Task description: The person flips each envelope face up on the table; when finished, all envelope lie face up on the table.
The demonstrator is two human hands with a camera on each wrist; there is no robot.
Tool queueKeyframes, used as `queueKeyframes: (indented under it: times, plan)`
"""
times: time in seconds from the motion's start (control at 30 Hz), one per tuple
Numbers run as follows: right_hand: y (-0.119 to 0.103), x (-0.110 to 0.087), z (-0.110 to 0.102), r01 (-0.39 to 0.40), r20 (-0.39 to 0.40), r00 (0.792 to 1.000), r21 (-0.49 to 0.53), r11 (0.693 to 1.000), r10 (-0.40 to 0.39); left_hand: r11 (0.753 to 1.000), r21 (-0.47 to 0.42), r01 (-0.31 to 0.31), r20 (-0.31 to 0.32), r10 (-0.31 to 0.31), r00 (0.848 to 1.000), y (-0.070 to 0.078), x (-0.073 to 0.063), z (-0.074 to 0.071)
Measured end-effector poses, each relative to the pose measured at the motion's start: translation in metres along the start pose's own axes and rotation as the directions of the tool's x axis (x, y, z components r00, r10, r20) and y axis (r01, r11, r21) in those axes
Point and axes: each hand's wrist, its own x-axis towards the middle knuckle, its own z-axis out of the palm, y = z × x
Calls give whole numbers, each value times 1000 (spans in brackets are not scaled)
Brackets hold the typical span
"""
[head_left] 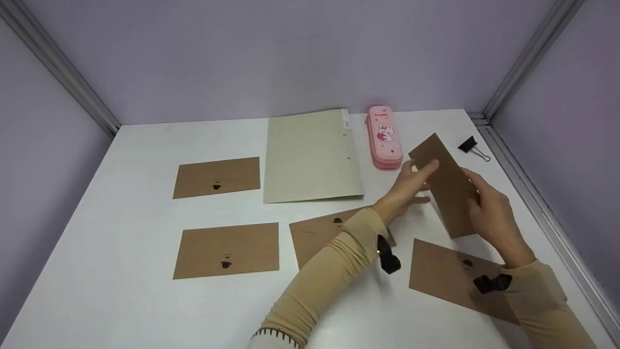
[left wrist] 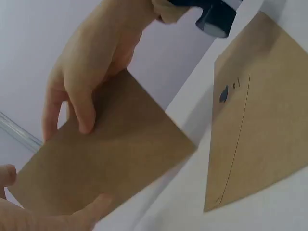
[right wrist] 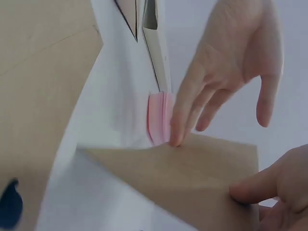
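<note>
A brown paper envelope (head_left: 448, 189) is held tilted above the right side of the table. My right hand (head_left: 494, 213) pinches its right edge, the thumb on the near face, as the right wrist view also shows. At the opposite edge is my left hand (head_left: 404, 186), its fingers extended; in the right wrist view the left fingertips (right wrist: 177, 137) touch the envelope and the thumb stands away. Below my right forearm lies another envelope (head_left: 436, 271) with a small dark print. One more envelope (head_left: 310, 237) is partly covered by my left sleeve.
Two more brown envelopes, an upper one (head_left: 218, 177) and a lower one (head_left: 225, 249), lie at the left. A pale grey-green folder (head_left: 312, 155) lies at the back, beside a pink pencil case (head_left: 385, 135). A black binder clip (head_left: 469, 144) lies near the right edge.
</note>
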Motion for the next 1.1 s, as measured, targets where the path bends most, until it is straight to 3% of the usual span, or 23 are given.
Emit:
queueKeyframes:
  times: [0.07,0.17,0.3,0.37,0.4,0.47,0.6,0.73,0.8,0.87,0.9,0.97,1.03,1.1]
  plan:
    - [-6,-5,-2,91,-66,993,-81,993,-96,997,15,-79,15,79,997,10,1,-9]
    - [-9,-9,-4,204,-114,966,-218,954,-232,986,26,-163,54,162,985,26,0,-21]
    - [-5,-10,-6,325,-142,910,-339,883,-390,982,6,-187,88,186,979,37,-1,-33]
    - [-1,-10,-6,344,-160,896,-339,876,-414,984,14,-176,75,174,982,38,-1,-37]
    - [2,-10,-5,336,-170,898,-329,883,-405,985,22,-171,64,169,983,37,-2,-39]
    - [6,-9,-5,273,-192,923,-282,920,-332,985,43,-167,51,165,985,34,-2,-42]
    - [13,-10,-9,42,-146,987,-135,990,-62,976,108,-187,34,184,982,27,-1,-45]
    - [21,-7,-13,-138,-37,990,-62,988,136,948,243,-203,10,207,978,19,1,-43]
    - [26,-4,-14,-188,29,981,-50,981,189,900,388,-198,-4,217,976,13,2,-42]
    - [32,-1,-14,-213,92,972,-48,976,217,807,554,-205,3,245,970,8,2,-41]
    - [35,0,-15,-230,126,964,-44,972,234,747,632,-207,12,258,966,5,2,-41]
    - [40,2,-15,-254,186,949,-33,967,256,602,771,-209,36,286,958,0,1,-41]
    - [44,3,-13,-251,225,942,-25,968,250,462,863,-204,63,302,951,-4,1,-41]
    - [49,4,-12,-241,266,935,-4,971,233,342,923,-179,76,292,953,-7,0,-40]
